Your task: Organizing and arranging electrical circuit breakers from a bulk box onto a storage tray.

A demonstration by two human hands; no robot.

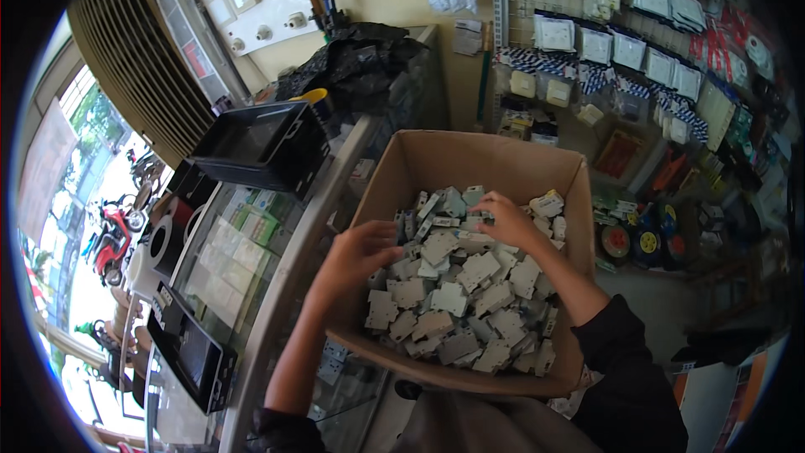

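A large cardboard box stands before me, holding many small grey-white plastic modules that look like miniature circuit breakers, lying in a jumbled heap. My left hand is over the box's left side, fingers spread a little, with nothing seen in it. Over the upper middle of the heap, my right hand has its thumb and fingers apart around some modules; whether it touches any of them cannot be told. Both wrists come in over the sides of the box.
Left of the box runs a glass display counter bearing a stack of black plastic crates and a black tray. Black plastic sheeting lies behind. Packaged switches and sockets hang on a rack at the right, above cable reels.
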